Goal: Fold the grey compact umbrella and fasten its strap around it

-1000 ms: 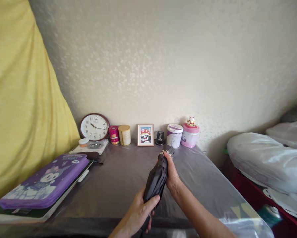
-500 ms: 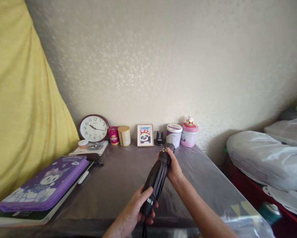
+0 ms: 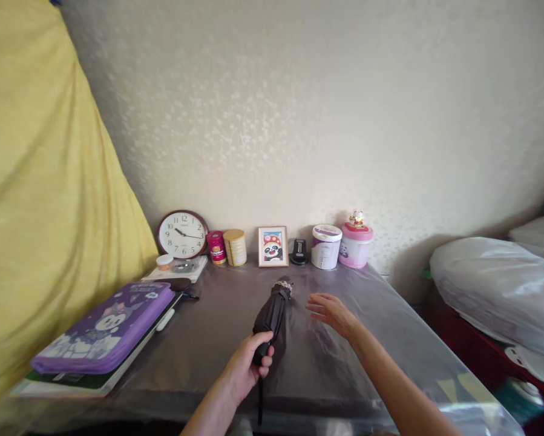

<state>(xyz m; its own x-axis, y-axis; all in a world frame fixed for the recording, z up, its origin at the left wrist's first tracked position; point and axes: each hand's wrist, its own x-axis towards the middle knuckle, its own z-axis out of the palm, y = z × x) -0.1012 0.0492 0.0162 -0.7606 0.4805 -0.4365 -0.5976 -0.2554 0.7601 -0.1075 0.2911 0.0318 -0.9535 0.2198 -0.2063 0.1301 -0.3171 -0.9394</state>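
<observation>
A folded black umbrella (image 3: 270, 316) points away from me over the table, its far end banded with a pale pattern. My left hand (image 3: 249, 362) is wrapped round its handle, thumb on top, and a dark wrist strap dangles below. To the right of the umbrella, apart from it, my right hand (image 3: 333, 313) hovers with fingers stretched out and nothing in them. Whether the umbrella's far end touches the table I cannot tell.
Along the wall stand a clock (image 3: 183, 235), a pink can (image 3: 216, 247), a yellow can (image 3: 235, 247), a framed panda picture (image 3: 273, 246) and two tubs. A purple folder (image 3: 108, 330) lies at the left of the table (image 3: 199, 345). White plastic bags (image 3: 494, 290) are piled on the right.
My right hand has let go of the umbrella's far end and moved off to the right, fingers opening. The umbrella, still in my left hand, has shifted slightly left and sits lower.
</observation>
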